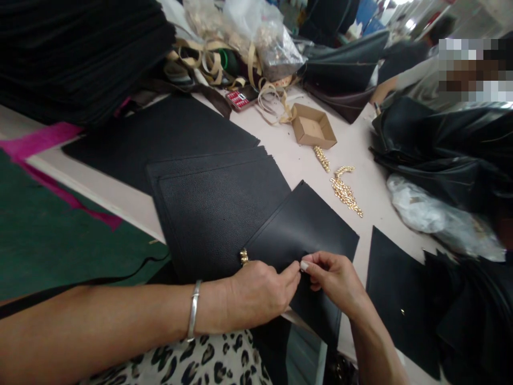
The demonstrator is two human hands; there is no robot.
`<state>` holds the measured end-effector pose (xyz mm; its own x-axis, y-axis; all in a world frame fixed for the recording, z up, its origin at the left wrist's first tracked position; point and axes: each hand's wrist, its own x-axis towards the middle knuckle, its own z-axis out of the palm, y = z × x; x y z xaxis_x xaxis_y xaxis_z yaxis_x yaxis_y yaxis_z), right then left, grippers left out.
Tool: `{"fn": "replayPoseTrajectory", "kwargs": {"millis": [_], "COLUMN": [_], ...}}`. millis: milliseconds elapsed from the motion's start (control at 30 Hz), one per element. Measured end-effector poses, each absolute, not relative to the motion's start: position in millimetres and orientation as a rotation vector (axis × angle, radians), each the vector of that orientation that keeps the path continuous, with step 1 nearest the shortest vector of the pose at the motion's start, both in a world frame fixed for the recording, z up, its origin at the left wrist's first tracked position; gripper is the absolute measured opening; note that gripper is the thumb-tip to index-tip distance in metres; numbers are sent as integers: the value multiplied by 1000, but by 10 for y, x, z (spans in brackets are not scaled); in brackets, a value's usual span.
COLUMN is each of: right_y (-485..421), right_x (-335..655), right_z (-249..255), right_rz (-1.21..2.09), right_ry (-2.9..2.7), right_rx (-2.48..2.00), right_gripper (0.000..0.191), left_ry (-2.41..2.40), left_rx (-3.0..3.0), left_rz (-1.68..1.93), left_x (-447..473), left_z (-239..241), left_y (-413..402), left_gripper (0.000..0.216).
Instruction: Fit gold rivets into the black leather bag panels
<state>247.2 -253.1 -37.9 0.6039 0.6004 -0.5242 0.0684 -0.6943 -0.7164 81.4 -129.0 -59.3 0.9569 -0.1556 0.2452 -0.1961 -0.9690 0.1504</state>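
My left hand [262,291] is closed, and a short row of gold metal pieces [243,256] sticks out from its curled fingers. Its thumb and forefinger meet the fingertips of my right hand [334,278], which is closed in a pinch. Whatever lies between the fingertips is too small to make out. Both hands are over a smooth black leather panel [304,224], near its front part. Under its left side lie several grained black panels [216,208], overlapping like a fan.
Gold metal pieces [347,195] lie beyond the panel, near an open cardboard box [315,125]. Black panels [401,299] are at right, beside a plastic bag [425,208]. A tall black stack [80,53] stands at left. Another person's forearm [385,90] shows at the back right.
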Motion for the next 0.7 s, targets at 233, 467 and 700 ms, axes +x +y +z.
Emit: {"fn": "replayPoseTrajectory", "kwargs": {"millis": [233,467,700], "right_y": [-2475,-2497,-2426], "right_x": [2504,2501,2566], "right_z": [-287,-297,-270], "right_rz": [1142,1156,1271], "right_ry": [-477,-589,-518], "right_rx": [-2188,-2294,-2327], "right_gripper": [33,29,24], "left_ry": [-264,-249,-249], "left_rx": [2890,2845,2850], "left_rz": [318,317,315], "left_x": [820,816,814], "left_z": [-619,-679,-680], "left_y": [-1268,-1286,-1283], "left_gripper": [40,42,43]}}
